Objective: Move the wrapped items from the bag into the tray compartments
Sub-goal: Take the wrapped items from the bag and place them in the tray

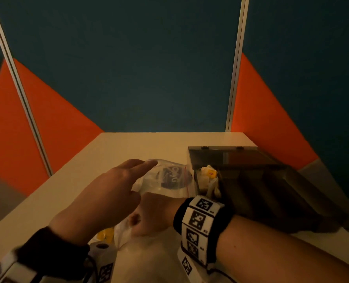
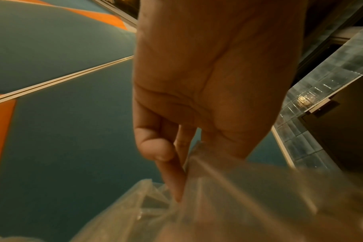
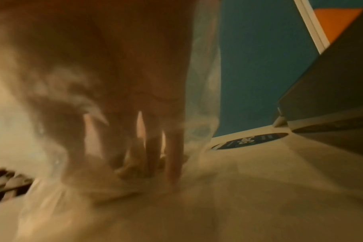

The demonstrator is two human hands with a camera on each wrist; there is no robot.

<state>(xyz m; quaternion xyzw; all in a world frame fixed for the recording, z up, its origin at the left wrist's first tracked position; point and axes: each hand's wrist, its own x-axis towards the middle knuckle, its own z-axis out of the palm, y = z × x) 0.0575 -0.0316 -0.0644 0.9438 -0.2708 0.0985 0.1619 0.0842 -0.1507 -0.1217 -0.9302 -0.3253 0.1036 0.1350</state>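
Observation:
A clear plastic bag (image 1: 169, 186) lies on the white table in front of me. My left hand (image 1: 128, 176) hovers over it and pinches its rim (image 2: 197, 157) between thumb and fingers, holding it open. My right hand (image 1: 149, 215) reaches under the left hand and into the bag. In the blurred right wrist view its fingers (image 3: 151, 155) curl round a pale wrapped item (image 3: 126, 172). Another item, a yellow one (image 1: 106, 234), shows through the bag near my left wrist. The dark translucent tray (image 1: 261, 180) stands at the right with wrapped items (image 1: 208, 176) in its left compartment.
The tray's lid (image 1: 226, 156) stands open at the back, and its other compartments look dark. Teal and orange partition walls (image 1: 128, 78) close off the table (image 1: 128, 148) behind and on both sides. Bare tabletop lies to the left of the bag.

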